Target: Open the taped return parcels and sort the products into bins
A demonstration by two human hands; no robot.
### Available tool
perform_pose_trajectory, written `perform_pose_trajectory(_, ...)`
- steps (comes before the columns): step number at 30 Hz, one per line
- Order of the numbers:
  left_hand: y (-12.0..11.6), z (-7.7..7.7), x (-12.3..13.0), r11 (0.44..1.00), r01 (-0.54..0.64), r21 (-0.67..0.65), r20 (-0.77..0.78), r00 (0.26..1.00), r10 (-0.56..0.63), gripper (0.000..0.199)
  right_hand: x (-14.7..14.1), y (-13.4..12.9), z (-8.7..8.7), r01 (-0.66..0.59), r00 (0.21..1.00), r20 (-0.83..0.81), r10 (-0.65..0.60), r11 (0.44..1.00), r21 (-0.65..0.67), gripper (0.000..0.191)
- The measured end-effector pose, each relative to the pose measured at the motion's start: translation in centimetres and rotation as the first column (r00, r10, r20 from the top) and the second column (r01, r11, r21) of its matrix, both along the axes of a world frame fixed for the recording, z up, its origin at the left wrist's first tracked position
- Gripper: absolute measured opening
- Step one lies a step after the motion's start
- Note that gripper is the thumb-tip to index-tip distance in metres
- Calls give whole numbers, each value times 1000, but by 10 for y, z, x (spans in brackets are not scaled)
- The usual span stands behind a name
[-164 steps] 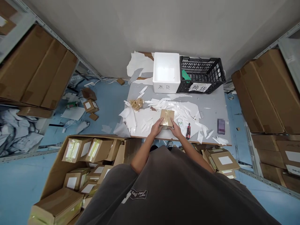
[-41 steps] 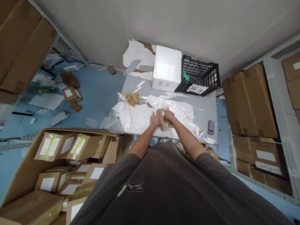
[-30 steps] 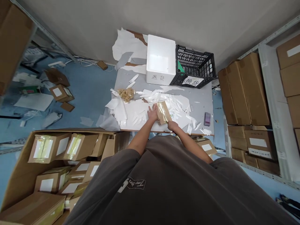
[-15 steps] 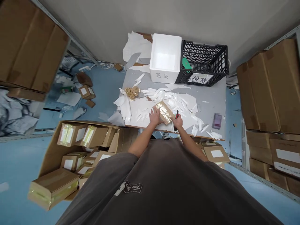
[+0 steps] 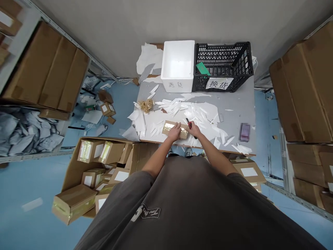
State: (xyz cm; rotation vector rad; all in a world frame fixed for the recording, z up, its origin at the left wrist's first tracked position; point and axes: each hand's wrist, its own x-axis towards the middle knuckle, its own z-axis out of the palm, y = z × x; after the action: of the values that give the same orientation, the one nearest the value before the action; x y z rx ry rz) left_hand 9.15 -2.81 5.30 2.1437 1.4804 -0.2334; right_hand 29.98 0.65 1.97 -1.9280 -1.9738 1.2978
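A small brown cardboard box (image 5: 168, 125) with shiny clear tape lies near the table's front edge, its long side running roughly left to right. My left hand (image 5: 174, 132) is closed over the middle of the box, holding it against the table. At the box's right end, my right hand (image 5: 194, 130) grips a red and black utility knife (image 5: 188, 123), which points up and away from me. The right fingers are close to the box or touching it; I cannot tell which. White paper scraps (image 5: 194, 111) lie behind and around the box.
A white foam bin (image 5: 177, 85) and a black crate (image 5: 234, 83) holding a green item (image 5: 203, 68) stand at the back. Crumpled brown tape (image 5: 146, 105) lies left, a blurred purple item (image 5: 244, 132) right. A large carton (image 5: 142, 152) of parcels stands at lower left.
The box has turned from a slant to nearly level across the table. My left hand has shifted from its left side onto its top. The knife now points up and left.
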Motion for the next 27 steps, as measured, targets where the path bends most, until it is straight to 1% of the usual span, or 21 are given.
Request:
perform_pose_trajectory(1,-3,0,0,1000,-19,-12,-1,1000,19,61,6,-6,-1,-15,999,-46,14,1000,-21,38)
perform_pose_trajectory(3,-6,1,0,997,-68,-21,4,998,68,62,19,-19,-2,-66,994,-92,56,992,-107,35)
perform_pose_trajectory(4,-7,0,0,996,-86,-19,9,996,86,63,25,-25,-3,-99,992,-90,86,984,-146,36)
perform_pose_trajectory(6,-5,0,1,995,-100,-19,18,995,100,64,32,-33,-3,-150,988,-47,144,973,-173,34)
perform_pose_trajectory(9,1,-3,2,996,-83,-30,7,996,84,63,31,-33,-2,-221,975,-17,222,957,-188,30)
perform_pose_trajectory(12,6,-7,3,997,-64,-43,-25,998,63,61,24,-29,2,-348,937,-66,343,899,-266,24)
perform_pose_trajectory(13,6,-8,3,997,-60,-47,-31,998,59,62,22,-29,3,-375,927,-85,366,884,-278,23)
perform_pose_trajectory(14,6,-9,3,997,-59,-49,-31,998,57,64,21,-31,3,-383,924,-99,370,881,-277,23)
perform_pose_trajectory(17,5,-10,2,997,-73,-36,15,997,74,73,24,-43,4,-342,939,-122,321,907,-246,27)
perform_pose_trajectory(20,7,-11,-1,990,-140,-21,64,988,141,71,39,-56,6,-244,970,-62,236,951,-191,31)
perform_pose_trajectory(22,12,-13,-2,985,-169,-17,37,985,170,73,52,-61,10,-166,986,-15,166,971,-170,39)
perform_pose_trajectory(24,18,-18,-4,987,-162,-24,-25,987,161,86,63,-62,17,-113,993,20,118,978,-175,48)
perform_pose_trajectory(26,24,-26,-6,989,-148,-29,-70,987,146,99,68,-62,23,-97,994,29,104,978,-186,55)
perform_pose_trajectory(27,26,-30,-7,989,-146,-26,-79,986,144,101,67,-60,26,-104,993,26,111,976,-189,57)
